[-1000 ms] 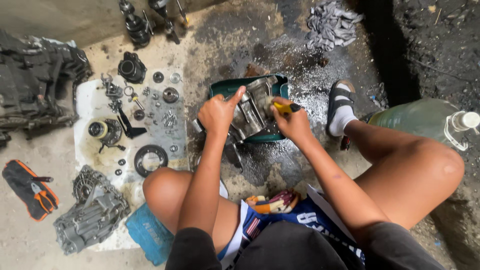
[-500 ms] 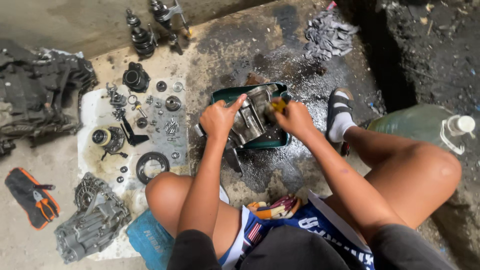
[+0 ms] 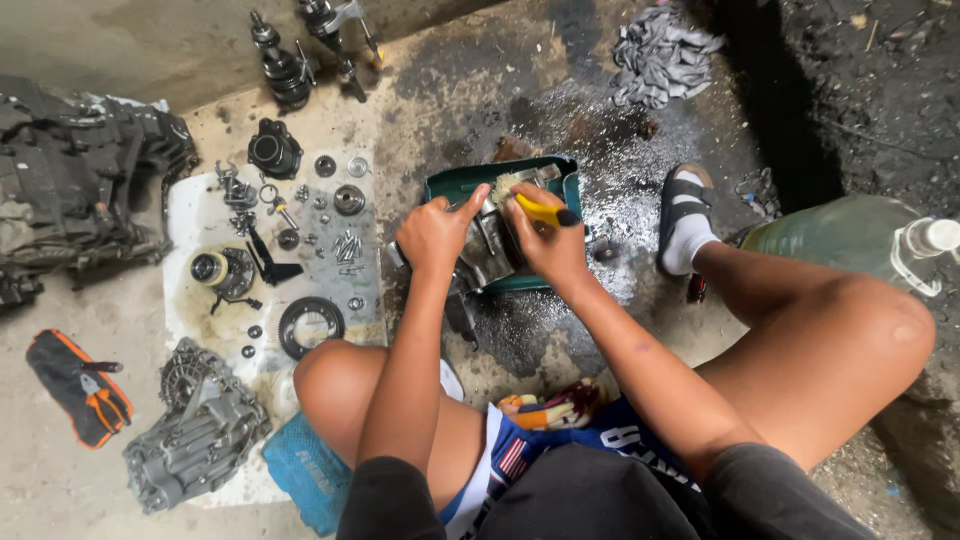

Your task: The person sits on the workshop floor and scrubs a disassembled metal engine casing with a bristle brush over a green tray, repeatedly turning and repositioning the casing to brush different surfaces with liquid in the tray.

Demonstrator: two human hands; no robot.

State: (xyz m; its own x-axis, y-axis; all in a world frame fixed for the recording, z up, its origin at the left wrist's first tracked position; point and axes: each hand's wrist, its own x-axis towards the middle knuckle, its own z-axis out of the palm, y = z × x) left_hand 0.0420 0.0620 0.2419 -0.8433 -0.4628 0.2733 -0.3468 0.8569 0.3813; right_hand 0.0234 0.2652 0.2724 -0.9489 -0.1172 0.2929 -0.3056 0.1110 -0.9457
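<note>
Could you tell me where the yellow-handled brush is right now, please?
In the head view, the yellow-handled brush is just right of centre, gripped in the right hand over the metal part in the green tray.

Both hands meet low in front of the squatting body.
The left hand [image 3: 436, 232] is curled, thumb raised; the right hand [image 3: 548, 240] is clenched, knuckles up, both forearms stretched forward between the bare knees.

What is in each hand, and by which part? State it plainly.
The right hand grips a yellow-handled brush by its handle. The left hand steadies the grey metal engine part by its near left edge, over the green plastic basin.
</note>
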